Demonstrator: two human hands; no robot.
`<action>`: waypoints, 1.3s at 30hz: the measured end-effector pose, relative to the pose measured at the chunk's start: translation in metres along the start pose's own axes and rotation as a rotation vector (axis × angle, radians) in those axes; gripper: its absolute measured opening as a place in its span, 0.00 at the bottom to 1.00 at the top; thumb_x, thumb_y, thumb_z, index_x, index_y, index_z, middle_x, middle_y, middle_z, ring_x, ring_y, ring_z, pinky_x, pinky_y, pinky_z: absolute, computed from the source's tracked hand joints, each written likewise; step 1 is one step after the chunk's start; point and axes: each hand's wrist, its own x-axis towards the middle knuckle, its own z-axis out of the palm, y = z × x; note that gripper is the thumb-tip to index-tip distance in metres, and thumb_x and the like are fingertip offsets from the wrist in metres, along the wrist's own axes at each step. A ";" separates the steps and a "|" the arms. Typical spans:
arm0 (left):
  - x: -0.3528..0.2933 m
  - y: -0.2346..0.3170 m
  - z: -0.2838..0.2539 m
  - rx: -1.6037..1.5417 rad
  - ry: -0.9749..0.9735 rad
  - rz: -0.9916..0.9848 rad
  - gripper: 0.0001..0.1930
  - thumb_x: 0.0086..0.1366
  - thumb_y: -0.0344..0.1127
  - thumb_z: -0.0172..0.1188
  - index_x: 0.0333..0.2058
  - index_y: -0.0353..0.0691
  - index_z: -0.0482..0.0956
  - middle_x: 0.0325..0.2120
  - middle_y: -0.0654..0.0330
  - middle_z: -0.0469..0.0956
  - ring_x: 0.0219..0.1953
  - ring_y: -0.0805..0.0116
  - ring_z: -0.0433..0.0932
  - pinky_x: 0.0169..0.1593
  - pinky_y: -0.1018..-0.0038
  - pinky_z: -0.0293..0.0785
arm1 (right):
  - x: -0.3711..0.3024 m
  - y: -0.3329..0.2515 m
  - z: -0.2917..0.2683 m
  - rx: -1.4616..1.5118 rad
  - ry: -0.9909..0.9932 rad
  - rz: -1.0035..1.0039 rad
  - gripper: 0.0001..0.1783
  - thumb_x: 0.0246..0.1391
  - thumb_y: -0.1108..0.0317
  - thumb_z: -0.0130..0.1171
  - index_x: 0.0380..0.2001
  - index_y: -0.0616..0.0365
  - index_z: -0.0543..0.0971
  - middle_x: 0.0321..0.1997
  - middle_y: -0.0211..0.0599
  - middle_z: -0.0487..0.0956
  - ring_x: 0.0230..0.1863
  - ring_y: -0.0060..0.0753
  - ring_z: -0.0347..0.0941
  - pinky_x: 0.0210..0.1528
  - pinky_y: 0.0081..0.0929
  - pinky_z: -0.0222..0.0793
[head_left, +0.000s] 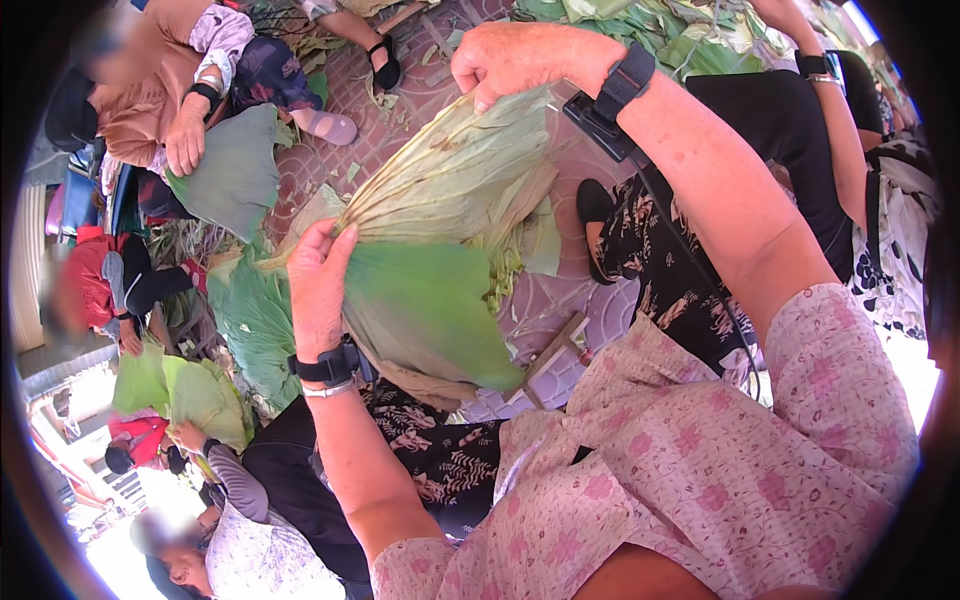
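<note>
A large fan-shaped lotus leaf (440, 175), pale yellow-green with ribs, stretches between my two hands. My left hand (322, 270) pinches its narrow gathered end between thumb and fingers. Farther away and to the right, my right hand (530, 60) is closed on the leaf's upper edge. Beneath it spreads a smooth green leaf (420, 300) over my lap, with a brownish leaf edge under that. Dry, wrinkled leaf pieces hang at the right side of the held leaf. More green leaves (250, 325) lie just left of my left hand.
Across from me at the upper left, a person's hand (186, 140) rests on a grey-green leaf (228, 175). Another person at lower left holds light green leaves (205, 400). Leaves pile up at the top (690, 45). A low wooden stool (556, 358) stands on the patterned paving.
</note>
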 end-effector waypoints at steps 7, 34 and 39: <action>-0.002 0.004 -0.019 -0.027 0.072 0.012 0.11 0.67 0.32 0.64 0.47 0.37 0.79 0.39 0.67 0.80 0.41 0.79 0.75 0.50 0.79 0.68 | -0.003 0.017 -0.018 0.386 0.181 0.126 0.12 0.46 0.66 0.71 0.33 0.60 0.83 0.30 0.30 0.82 0.34 0.22 0.75 0.38 0.26 0.69; -0.001 -0.008 -0.011 0.019 0.175 0.139 0.10 0.68 0.24 0.59 0.48 0.37 0.76 0.39 0.64 0.80 0.42 0.79 0.75 0.49 0.79 0.69 | 0.001 0.015 -0.017 0.739 0.364 0.035 0.11 0.49 0.73 0.56 0.36 0.57 0.84 0.38 0.27 0.81 0.42 0.22 0.75 0.48 0.21 0.68; 0.001 -0.002 0.002 0.114 0.147 0.343 0.10 0.68 0.21 0.58 0.46 0.37 0.77 0.41 0.66 0.79 0.44 0.78 0.74 0.51 0.78 0.69 | 0.000 0.026 -0.020 0.898 0.412 0.165 0.16 0.48 0.73 0.55 0.40 0.58 0.84 0.40 0.33 0.81 0.43 0.27 0.76 0.47 0.22 0.69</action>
